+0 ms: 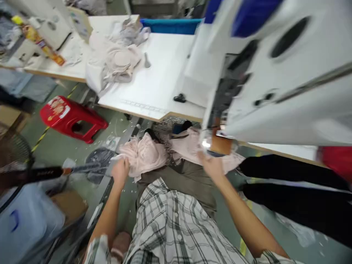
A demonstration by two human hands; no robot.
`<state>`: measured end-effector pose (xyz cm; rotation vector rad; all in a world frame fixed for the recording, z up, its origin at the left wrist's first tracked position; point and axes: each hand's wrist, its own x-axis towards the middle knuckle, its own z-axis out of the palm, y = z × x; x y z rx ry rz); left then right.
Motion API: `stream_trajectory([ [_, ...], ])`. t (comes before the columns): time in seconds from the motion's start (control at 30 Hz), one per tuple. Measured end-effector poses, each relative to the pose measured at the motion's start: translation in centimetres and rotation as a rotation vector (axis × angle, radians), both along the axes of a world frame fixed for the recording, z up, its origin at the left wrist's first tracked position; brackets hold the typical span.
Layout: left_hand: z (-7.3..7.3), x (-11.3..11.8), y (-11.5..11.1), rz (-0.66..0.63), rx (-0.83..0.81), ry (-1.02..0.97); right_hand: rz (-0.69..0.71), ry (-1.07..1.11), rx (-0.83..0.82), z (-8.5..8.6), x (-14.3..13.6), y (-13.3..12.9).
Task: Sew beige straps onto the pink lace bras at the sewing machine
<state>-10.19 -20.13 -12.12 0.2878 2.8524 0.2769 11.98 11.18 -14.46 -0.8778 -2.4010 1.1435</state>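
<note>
Bright, even indoor light with soft shadows — motion blur smears everything, worst toward the frame's stretched edges.

Left of the frame's centre, the left hand [120,171] holds the edge of a pale pink bra [147,154] lying over the lap. Right of centre, the right hand [212,167] is at more pink fabric [188,145], beneath a blurred white machine [288,80] filling the upper right. A red stool [71,118] lies tipped at left, below a white table [162,58] bearing piled pink garments [121,62].
</note>
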Motion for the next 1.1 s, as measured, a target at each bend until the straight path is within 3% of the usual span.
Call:
stream_trajectory([
  [0.07, 2.0, 2.6, 2.1, -0.093, 0.072, -0.021, 0.258, 0.021, -0.047, 2.4, -1.2, -2.8],
  [0.13, 4.3, 5.0, 4.1, -0.28, 0.215, -0.104, 0.594, 0.029, -0.032, 4.4, -2.8, -4.5],
  [0.2, 6.1, 6.5, 6.3, -0.447, 0.458, -0.356, 0.872, -0.056, 0.032, 6.2, -3.6, -4.6],
  [0.27, 7.4, 7.2, 9.2, -0.506, 0.624, -0.455, 0.94, -0.133, 0.094, 8.4, -2.8, -3.7],
  [0.37, 8.0, 8.1, 14.7, -0.496, 0.826, -0.482, 0.783, -0.151, 0.125, 13.1, 1.3, -1.7],
  [0.47, 7.1, 10.1, 19.6, -0.545, 0.828, -0.95, 0.64, -0.142, -0.063, 18.0, 6.4, 0.5],
  [0.57, 6.1, 12.1, 22.4, -0.516, 0.879, -1.268, 0.704, -0.15, -0.322, 20.5, 10.2, 3.3],
  [0.63, 5.8, 12.9, 23.2, -0.512, 0.936, -1.241, 0.716, -0.212, -0.381, 20.1, 11.4, 6.0],
  [0.67, 5.6, 13.1, 23.4, -0.53, 0.931, -1.188, 0.612, -0.246, -0.338, 19.5, 11.5, 7.8],
  [0.7, 5.5, 13.3, 23.5, -0.558, 0.905, -1.124, 0.439, -0.271, -0.259, 18.7, 11.3, 9.9],
  [0.77, 5.3, 13.6, 23.4, -0.638, 0.82, -1.007, -0.099, -0.324, 0.011, 17.1, 10.1, 14.7],
  [0.8, 5.2, 13.8, 23.3, -0.684, 0.786, -0.952, -0.274, -0.339, 0.089, 16.5, 9.3, 17.3],
  [0.87, 5.1, 14.2, 22.9, -0.768, 0.744, -0.856, -0.465, -0.355, 0.158, 15.7, 7.5, 22.4],
  [0.97, 5.2, 14.6, 22.3, -0.825, 0.726, -0.734, -0.57, -0.394, 0.169, 15.3, 5.3, 27.9],
  [1.1, 5.0, 14.7, 22.2, -0.797, 0.747, -0.594, -0.582, -0.467, 0.147, 14.9, 3.6, 30.8],
])
